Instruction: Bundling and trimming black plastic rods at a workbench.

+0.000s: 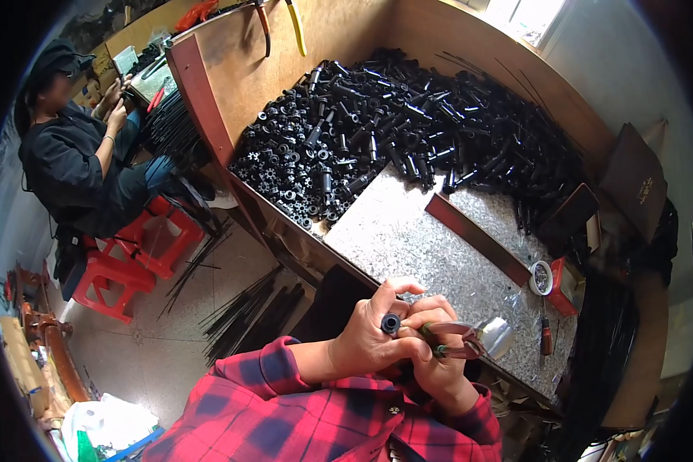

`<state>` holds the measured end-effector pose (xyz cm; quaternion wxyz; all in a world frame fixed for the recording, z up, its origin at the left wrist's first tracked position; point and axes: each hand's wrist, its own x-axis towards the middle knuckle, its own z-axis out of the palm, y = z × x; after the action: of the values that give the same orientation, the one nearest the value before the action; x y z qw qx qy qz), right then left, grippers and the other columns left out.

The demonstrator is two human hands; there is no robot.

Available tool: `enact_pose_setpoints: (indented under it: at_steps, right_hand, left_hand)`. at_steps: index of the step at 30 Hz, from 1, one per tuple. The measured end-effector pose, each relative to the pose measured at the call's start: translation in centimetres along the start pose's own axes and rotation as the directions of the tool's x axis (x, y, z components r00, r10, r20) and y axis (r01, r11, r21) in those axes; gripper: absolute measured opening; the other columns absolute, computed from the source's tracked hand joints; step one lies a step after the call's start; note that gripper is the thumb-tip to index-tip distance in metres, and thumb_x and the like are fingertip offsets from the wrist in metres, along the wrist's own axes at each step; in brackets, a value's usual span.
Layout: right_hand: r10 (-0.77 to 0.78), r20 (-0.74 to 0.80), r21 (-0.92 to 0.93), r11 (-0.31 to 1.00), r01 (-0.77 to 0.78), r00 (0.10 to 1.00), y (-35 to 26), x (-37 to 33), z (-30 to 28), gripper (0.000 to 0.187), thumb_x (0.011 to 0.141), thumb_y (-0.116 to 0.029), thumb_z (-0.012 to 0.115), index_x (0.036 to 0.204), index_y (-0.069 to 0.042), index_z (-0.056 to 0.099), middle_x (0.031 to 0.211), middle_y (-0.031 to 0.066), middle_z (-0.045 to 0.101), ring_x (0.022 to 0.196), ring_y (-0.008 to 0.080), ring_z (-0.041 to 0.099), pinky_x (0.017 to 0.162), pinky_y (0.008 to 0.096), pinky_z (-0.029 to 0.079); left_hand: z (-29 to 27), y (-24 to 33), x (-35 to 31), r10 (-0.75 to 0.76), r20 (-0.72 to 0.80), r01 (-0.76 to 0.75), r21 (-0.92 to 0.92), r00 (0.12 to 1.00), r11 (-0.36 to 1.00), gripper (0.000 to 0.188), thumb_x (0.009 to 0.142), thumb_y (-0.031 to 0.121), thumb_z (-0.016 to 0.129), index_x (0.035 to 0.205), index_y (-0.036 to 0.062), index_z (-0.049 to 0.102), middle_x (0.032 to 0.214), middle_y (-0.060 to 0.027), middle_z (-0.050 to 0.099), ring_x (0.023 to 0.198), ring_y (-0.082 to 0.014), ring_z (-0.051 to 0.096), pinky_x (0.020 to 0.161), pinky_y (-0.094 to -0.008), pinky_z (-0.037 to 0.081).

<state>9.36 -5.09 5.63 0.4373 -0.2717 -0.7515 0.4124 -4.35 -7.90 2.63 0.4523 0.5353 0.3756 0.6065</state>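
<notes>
My left hand [368, 333] is closed round a dark tubular part [391, 323], its round hollow end facing up. Pressed close beside it, my right hand [442, 373] is closed on a pliers-like tool [463, 344] with dark reddish arms and green bits near the fingers. A shiny silver rounded piece [497, 337] shows at the tool's outer end; whether it is joined to the tool I cannot tell. Both hands are held above the near edge of the speckled worktop [396, 223]. My fingers hide most of what lies between the hands.
A large heap of black tubular parts [408, 115] fills the worktop's back, with small ring-like pieces [285, 169] at left. A wooden strip [477, 239], white tub [541, 278] and screwdriver [547, 336] lie right. Pliers [296, 27] hang on the partition. A person [77, 146] sits left.
</notes>
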Motion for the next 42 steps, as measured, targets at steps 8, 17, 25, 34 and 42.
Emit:
enact_pose_setpoints:
  at_steps: [8,17,25,34,42]
  right_hand:
    - [0.156,0.117,-0.049,0.987,-0.151,0.981,-1.1,1.4,-0.7,0.019,0.071,-0.008,0.073,0.082,-0.003,0.058,0.080,0.0104,0.055,0.070,0.0245,0.056,0.065,0.0319,0.046]
    - [0.108,0.130,-0.474,0.880,-0.034,0.986,-1.1,-1.7,-4.9,0.051,0.073,-0.011,0.072,0.118,-0.004,0.050,0.077,0.0108,0.057,0.058,0.0277,0.057,0.055,0.0359,0.047]
    - [0.168,0.271,-0.792,0.599,0.121,0.948,-3.8,-2.9,-6.4,0.055,0.075,-0.013,0.068,0.127,-0.004,0.051,0.069,0.0099,0.050,0.052,0.0264,0.053,0.047,0.0372,0.042]
    - [0.091,0.264,-0.858,0.478,0.191,0.960,-3.9,-3.3,-7.4,0.061,0.071,-0.009,0.069,0.129,-0.008,0.051,0.073,0.0079,0.047,0.059,0.0235,0.050,0.050,0.0363,0.039]
    - [0.045,0.265,-0.898,0.375,0.229,0.963,-3.8,-3.7,-7.8,0.063,0.071,-0.009,0.068,0.131,-0.013,0.050,0.080,0.0094,0.046,0.069,0.0254,0.049,0.057,0.0374,0.038]
  left_hand:
    - [-1.3,-0.5,0.3,-0.002,0.124,0.008,-0.041,0.992,0.999,0.087,0.062,0.039,0.086,0.126,0.0030,0.038,0.079,-0.0031,0.062,0.077,-0.0067,0.056,0.069,-0.0227,0.046]
    - [-3.7,0.0,0.8,-0.119,-0.001,0.118,-0.103,0.993,0.988,0.090,0.057,0.050,0.081,0.123,0.0050,0.042,0.061,0.0062,0.039,0.055,-0.0028,0.041,0.052,-0.0178,0.035]
    - [-2.0,0.3,0.8,-0.058,0.026,0.056,0.072,0.998,0.996,0.088,0.051,0.052,0.081,0.115,0.0032,0.047,0.062,0.0061,0.045,0.057,-0.0006,0.042,0.050,-0.0172,0.029]
    - [-1.2,0.9,1.1,-0.127,0.049,0.125,0.055,0.991,0.991,0.085,0.051,0.048,0.085,0.113,0.0033,0.047,0.060,0.0076,0.044,0.057,0.0003,0.039,0.050,-0.0169,0.026]
    - [-0.4,0.8,1.0,-0.084,0.050,0.080,0.080,0.995,0.994,0.070,0.061,0.025,0.089,0.113,0.0069,0.046,0.059,0.0038,0.051,0.057,-0.0012,0.044,0.050,-0.0180,0.033]
